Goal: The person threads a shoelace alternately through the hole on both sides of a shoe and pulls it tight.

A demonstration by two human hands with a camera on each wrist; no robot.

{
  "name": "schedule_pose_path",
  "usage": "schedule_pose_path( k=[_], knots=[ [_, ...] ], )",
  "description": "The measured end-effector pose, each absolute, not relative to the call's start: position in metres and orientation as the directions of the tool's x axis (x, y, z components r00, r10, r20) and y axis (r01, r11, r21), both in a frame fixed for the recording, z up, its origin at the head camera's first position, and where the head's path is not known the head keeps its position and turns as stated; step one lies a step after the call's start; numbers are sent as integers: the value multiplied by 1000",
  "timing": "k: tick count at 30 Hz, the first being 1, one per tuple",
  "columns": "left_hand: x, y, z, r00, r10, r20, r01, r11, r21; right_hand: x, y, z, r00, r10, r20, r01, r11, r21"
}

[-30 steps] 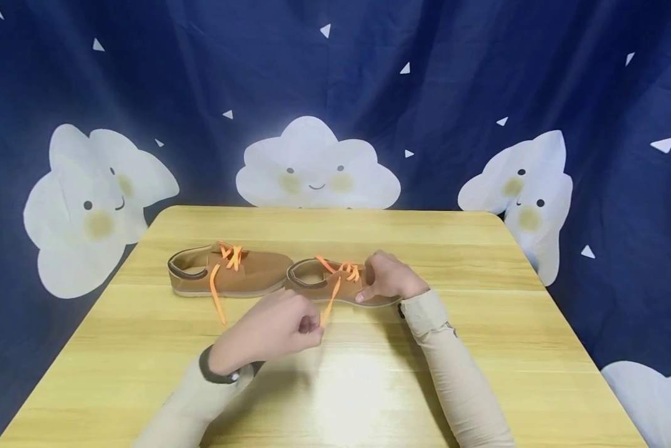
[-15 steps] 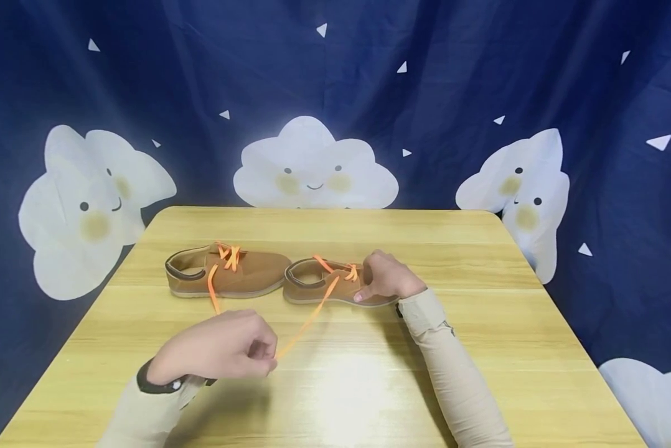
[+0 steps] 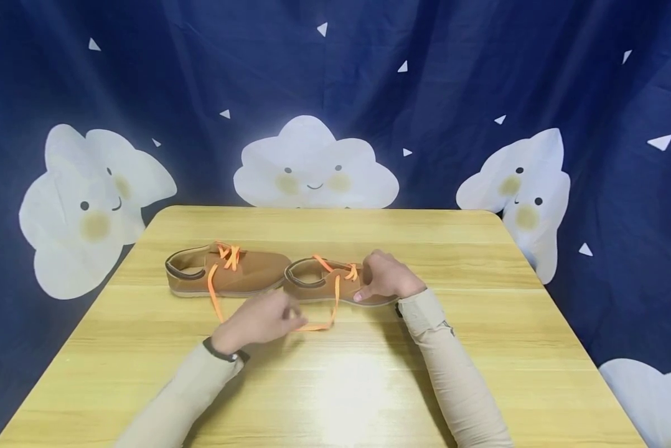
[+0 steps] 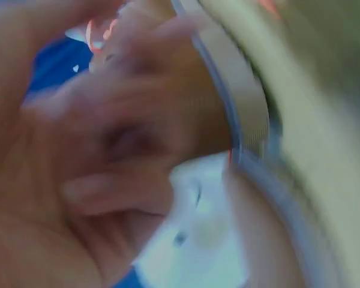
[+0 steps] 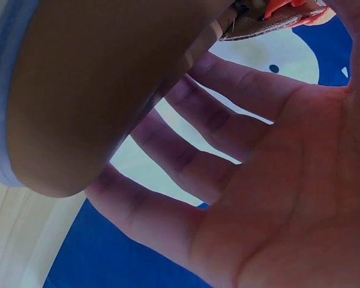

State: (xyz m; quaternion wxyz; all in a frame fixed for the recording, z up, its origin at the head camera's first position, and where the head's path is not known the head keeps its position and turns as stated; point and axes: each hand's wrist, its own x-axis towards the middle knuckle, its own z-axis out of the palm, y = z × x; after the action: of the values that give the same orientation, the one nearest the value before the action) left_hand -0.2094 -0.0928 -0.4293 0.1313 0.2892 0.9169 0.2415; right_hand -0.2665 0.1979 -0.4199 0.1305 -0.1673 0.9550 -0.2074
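Two brown shoes with orange laces lie in line on the wooden table. My right hand (image 3: 390, 275) grips the toe of the right-hand shoe (image 3: 323, 290); in the right wrist view its fingers (image 5: 168, 222) curl along the side of the brown toe (image 5: 102, 90). One loose orange lace (image 3: 336, 305) hangs from this shoe and bends along the table towards my left hand (image 3: 261, 317). The left hand is blurred, its fingers loosely bent, with no lace visible between them. The lace's tip is hidden behind it. The left-hand shoe (image 3: 251, 272) stands just behind.
The left-hand shoe's own loose lace (image 3: 215, 295) trails to the table in front of it, partly behind my left hand. The wooden table (image 3: 425, 233) reaches back to a dark blue curtain (image 3: 335, 74) with white clouds.
My left hand pulled the right-hand shoe's lace taut down to the left, then came back up towards the shoe. The lace now lies slack. My right hand stayed on the toe.
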Motion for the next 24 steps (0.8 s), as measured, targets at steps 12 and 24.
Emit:
schedule_pose_path(
  k=[12,24],
  knots=[
    [-226,-37,-454,-888,459,7,237,444,864,-266,194,-423,-907,-376,-188,-268,862,-430],
    [-226,-53,-440,-827,561,35,335,442,832,-264,196,-419,-918,-350,-186,-250,875,-414]
  ],
)
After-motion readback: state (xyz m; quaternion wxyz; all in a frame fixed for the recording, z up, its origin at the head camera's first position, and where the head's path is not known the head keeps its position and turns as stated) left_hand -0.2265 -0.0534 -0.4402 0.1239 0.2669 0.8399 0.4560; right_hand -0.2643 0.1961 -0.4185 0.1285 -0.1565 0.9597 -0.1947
